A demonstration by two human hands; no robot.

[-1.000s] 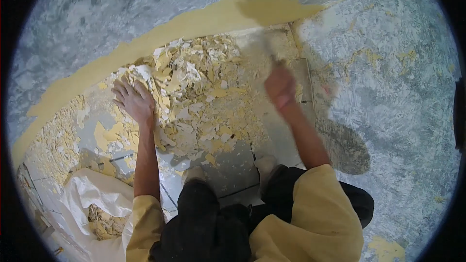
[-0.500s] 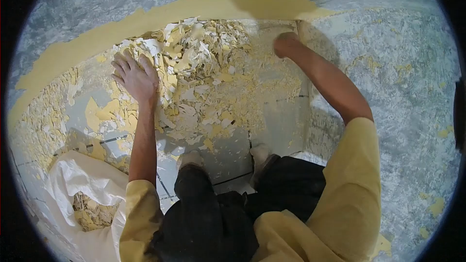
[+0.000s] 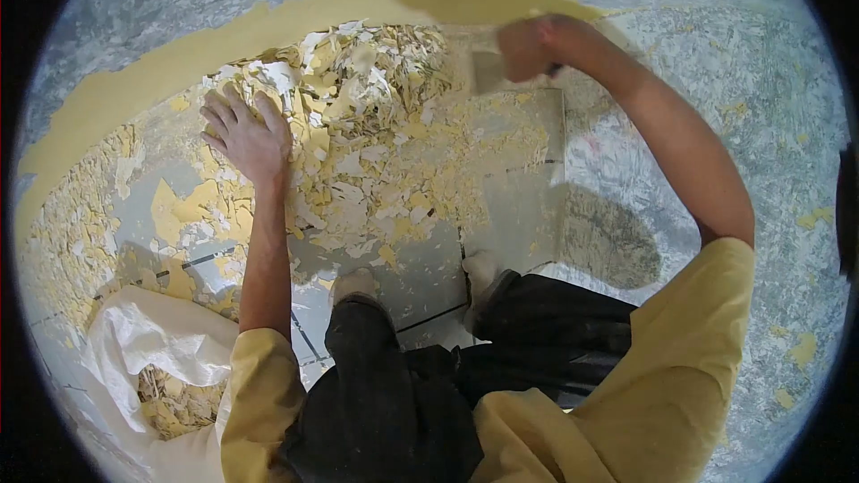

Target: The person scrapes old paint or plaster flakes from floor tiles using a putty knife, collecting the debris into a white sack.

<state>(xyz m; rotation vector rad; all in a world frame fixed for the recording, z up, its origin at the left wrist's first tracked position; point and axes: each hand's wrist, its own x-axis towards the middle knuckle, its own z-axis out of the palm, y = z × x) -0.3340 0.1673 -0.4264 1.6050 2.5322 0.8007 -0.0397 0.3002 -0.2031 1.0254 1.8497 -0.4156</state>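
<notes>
Yellow and white flakes (image 3: 376,107) lie heaped just beside your left hand (image 3: 255,139), on its thumb side — more are scattered around it. That palm faces down, its fingers spread apart. Your right hand (image 3: 528,52) is closed around a flat, pale tool (image 3: 489,72), past the heap's far right edge. The flakes are thin, curled and jagged; smooth grey tiles (image 3: 519,206) with dark joints show between them, and the wall (image 3: 716,152) is mottled blue-grey. A crumpled white sack (image 3: 165,335) holds more bits, partly cut off by your sleeve (image 3: 259,402). Motion blurs your right hand and the tool — you cannot tell whether its edge touches anything.
</notes>
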